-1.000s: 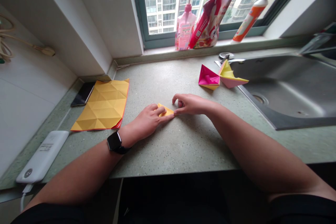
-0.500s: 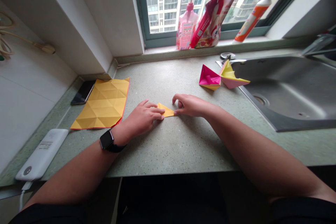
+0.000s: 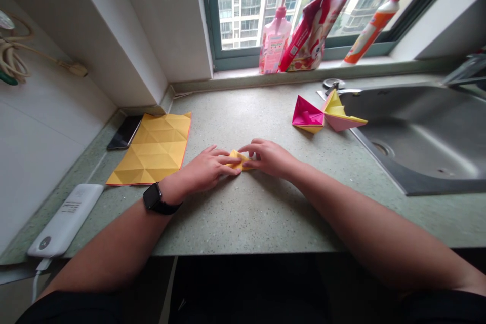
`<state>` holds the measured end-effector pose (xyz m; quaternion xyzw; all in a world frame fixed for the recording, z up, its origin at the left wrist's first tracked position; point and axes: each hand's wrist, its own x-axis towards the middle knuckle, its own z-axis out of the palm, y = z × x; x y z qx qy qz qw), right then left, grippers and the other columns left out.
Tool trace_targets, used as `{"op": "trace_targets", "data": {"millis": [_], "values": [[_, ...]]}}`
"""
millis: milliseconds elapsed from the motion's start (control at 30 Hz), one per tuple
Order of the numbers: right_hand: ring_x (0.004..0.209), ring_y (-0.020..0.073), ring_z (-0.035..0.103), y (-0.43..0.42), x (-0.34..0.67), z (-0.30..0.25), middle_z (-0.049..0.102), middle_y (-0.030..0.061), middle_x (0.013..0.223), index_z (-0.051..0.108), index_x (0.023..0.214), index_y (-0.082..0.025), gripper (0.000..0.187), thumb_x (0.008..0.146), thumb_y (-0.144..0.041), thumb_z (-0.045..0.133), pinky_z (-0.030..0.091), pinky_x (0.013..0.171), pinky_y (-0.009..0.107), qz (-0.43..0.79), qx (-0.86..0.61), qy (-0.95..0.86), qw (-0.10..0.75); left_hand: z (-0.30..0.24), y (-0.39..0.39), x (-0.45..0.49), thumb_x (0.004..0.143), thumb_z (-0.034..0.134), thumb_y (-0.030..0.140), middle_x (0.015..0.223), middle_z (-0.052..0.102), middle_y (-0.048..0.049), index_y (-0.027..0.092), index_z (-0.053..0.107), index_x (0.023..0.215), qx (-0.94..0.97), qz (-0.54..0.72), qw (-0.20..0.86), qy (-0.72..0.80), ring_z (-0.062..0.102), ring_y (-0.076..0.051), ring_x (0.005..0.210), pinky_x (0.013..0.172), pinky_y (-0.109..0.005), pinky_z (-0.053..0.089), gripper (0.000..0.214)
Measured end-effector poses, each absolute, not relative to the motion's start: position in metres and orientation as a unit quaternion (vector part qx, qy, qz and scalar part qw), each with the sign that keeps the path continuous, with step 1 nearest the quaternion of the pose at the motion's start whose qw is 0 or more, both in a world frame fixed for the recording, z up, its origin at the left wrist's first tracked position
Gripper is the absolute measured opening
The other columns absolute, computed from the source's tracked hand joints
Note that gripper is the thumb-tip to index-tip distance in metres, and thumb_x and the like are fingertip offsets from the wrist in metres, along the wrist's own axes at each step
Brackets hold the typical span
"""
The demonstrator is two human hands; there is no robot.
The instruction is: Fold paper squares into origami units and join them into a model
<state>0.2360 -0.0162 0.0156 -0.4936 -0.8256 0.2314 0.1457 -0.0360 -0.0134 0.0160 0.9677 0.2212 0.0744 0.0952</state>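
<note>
A small folded yellow paper piece lies on the speckled green counter between my hands. My left hand, with a black watch on the wrist, rests its fingertips on the paper's left side. My right hand has its fingers curled over the paper's right side, pinching it. Most of the paper is covered by the fingers.
A creased yellow sheet and a dark phone lie at the left, a white power bank nearer. Two folded paper shapes, pink and yellow, sit by the steel sink. Bottles and a red pouch stand on the windowsill.
My right hand has moved left onto the yellow paper, closing the gap with my left hand. The paper, plainly visible half a second ago, is now mostly covered by both hands.
</note>
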Motion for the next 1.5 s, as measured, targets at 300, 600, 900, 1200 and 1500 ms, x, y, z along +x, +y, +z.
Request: {"op": "trace_targets", "data": {"millis": [300,600,900,1200,1500], "values": [[0.101,0.0249,0.067,-0.016,0.234,0.008,0.072,0.0069,0.118,0.072,0.150,-0.044,0.051,0.099,-0.034,0.075,0.050,0.090,0.037,0.207,-0.493,-0.839,0.099,0.019,-0.014,-0.042,0.100,0.068,0.004,0.154,0.067,-0.0043,0.042,0.084,0.126,0.962,0.103,0.091,0.236,0.064,-0.028,0.134,0.117,-0.052,0.051,0.048],[0.102,0.0270,0.066,-0.021,0.230,0.016,0.072,0.0099,0.122,0.078,0.141,-0.043,0.039,0.105,-0.041,0.066,0.048,0.090,0.039,0.197,-0.483,-0.851,0.065,0.033,-0.019,-0.055,0.100,0.064,0.006,0.158,0.065,-0.0031,0.043,0.087,0.120,0.948,0.050,0.095,0.298,0.060,-0.031,0.141,0.120,-0.055,0.046,0.048],[0.099,0.0259,0.067,-0.019,0.231,0.018,0.072,0.0094,0.125,0.078,0.142,-0.043,0.040,0.104,-0.037,0.069,0.047,0.087,0.037,0.198,-0.481,-0.853,0.049,0.038,-0.022,-0.080,0.090,0.068,0.006,0.154,0.070,-0.0018,0.037,0.090,0.107,0.929,0.013,0.089,0.359,0.064,-0.032,0.135,0.115,-0.050,0.048,0.042],[0.095,0.0230,0.069,-0.015,0.233,0.007,0.073,0.0072,0.117,0.081,0.137,-0.044,0.039,0.100,-0.033,0.076,0.049,0.083,0.034,0.180,-0.468,-0.861,0.086,0.054,-0.023,-0.053,0.097,0.052,0.004,0.126,0.079,-0.0072,0.022,0.083,0.105,0.906,0.154,0.047,0.391,0.072,-0.025,0.113,0.101,-0.041,0.056,0.036],[0.091,0.0214,0.069,-0.014,0.235,0.003,0.074,0.0058,0.113,0.083,0.134,-0.040,0.038,0.097,-0.032,0.081,0.051,0.083,0.035,0.199,-0.476,-0.846,0.135,0.014,-0.025,-0.013,0.104,0.076,0.035,0.140,0.074,-0.0112,0.020,0.073,0.120,0.907,0.144,0.063,0.392,0.066,-0.032,0.129,0.110,-0.048,0.053,0.022]]}}
